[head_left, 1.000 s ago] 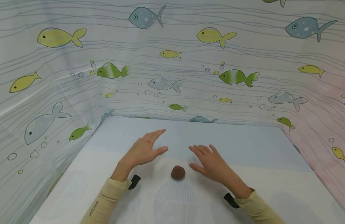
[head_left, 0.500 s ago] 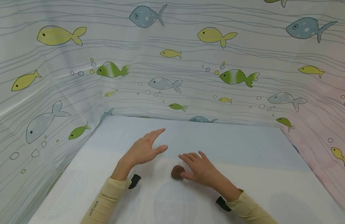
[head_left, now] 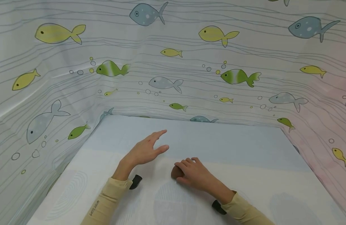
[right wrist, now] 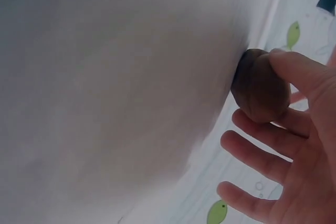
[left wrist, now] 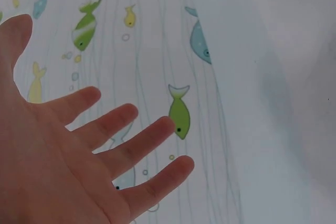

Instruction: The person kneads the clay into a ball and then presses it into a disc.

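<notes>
A smooth, rounded brown lump, like a stone or a ball of clay, sits on the white table near the middle of the head view. My right hand reaches over it from the right and partly hides it. In the right wrist view the thumb lies along one side of the lump and the forefinger and middle finger on the other, pinching it; the other fingers spread away. My left hand hovers to the left with nothing in it. Its fingers and thumb are spread in the left wrist view.
The table has a pale blue far band and faint printed shapes. Fish-printed sheeting rises around its back and sides. A black piece juts from under the left cuff and another black piece from under the right.
My right hand has moved left and down to the brown lump, and its thumb and fingers have closed around it. The left hand has stayed nearly still.
</notes>
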`<control>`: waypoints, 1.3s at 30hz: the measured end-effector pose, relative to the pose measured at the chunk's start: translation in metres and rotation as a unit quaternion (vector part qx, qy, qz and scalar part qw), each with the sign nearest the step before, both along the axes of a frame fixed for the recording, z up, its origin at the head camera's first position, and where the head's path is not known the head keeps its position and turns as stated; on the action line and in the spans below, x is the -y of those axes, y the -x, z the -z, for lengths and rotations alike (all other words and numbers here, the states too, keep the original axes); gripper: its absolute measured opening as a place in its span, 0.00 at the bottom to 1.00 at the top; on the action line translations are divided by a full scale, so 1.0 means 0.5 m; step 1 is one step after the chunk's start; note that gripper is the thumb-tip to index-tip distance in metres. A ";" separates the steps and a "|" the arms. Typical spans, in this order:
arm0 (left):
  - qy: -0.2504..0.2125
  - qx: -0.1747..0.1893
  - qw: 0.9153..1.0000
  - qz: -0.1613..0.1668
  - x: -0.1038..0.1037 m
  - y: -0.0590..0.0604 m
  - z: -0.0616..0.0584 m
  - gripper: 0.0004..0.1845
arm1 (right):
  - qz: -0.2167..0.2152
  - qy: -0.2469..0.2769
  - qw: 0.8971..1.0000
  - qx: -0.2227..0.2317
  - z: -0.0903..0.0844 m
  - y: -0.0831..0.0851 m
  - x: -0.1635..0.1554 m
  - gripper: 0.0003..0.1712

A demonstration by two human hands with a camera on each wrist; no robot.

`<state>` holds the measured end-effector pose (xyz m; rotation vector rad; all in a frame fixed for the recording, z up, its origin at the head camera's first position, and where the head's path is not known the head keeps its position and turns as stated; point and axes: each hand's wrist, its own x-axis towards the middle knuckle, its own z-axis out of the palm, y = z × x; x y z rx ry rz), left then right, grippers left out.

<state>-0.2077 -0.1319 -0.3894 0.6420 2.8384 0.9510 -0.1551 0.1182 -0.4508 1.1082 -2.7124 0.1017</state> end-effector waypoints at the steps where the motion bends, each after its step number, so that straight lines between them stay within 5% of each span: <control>1: 0.001 0.001 1.000 -0.001 0.000 0.000 0.000 0.41 | 0.000 0.002 1.000 0.000 0.000 0.000 0.000 0.29; 17: -0.017 0.015 1.000 0.002 -0.008 -0.006 -0.001 0.40 | 0.011 0.016 1.000 0.014 -0.007 -0.002 -0.013 0.28; 39: -0.165 0.033 0.984 0.063 -0.026 0.010 0.009 0.30 | 0.037 0.073 0.997 -0.008 -0.076 0.013 -0.058 0.30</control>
